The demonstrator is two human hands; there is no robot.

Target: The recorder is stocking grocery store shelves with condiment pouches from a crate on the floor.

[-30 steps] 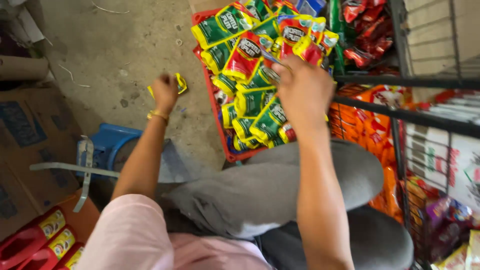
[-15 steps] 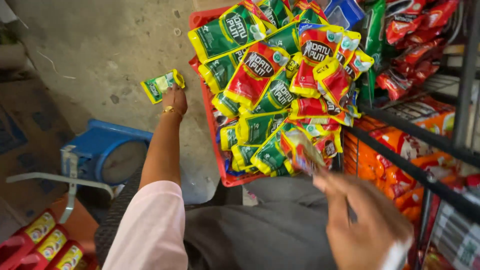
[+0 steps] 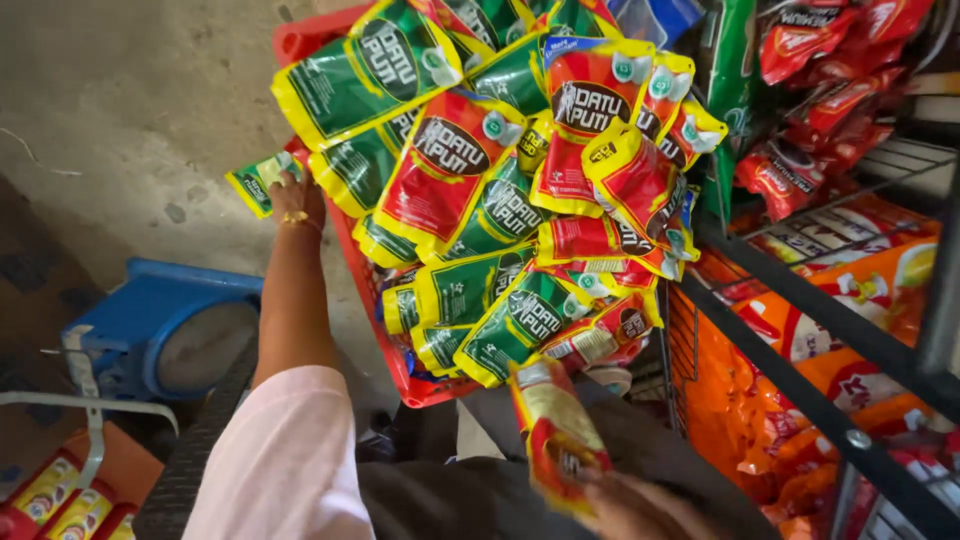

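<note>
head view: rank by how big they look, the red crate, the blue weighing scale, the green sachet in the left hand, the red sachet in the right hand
1. red crate, mostly hidden under pouches.
2. blue weighing scale.
3. red sachet in the right hand.
4. green sachet in the left hand.
The red sachet is blurred and nearer the camera, so 3 versus 4 is unsure.

Counts, head view. Hands: two, left hand (image 3: 297, 197) and right hand (image 3: 640, 510). Red basket (image 3: 300, 42): one. Blue scale (image 3: 165, 330): one. Green pouches (image 3: 365, 72): ten or so visible. Red pouches (image 3: 445, 165): about eight; heap overlaps, exact count uncertain.
</note>
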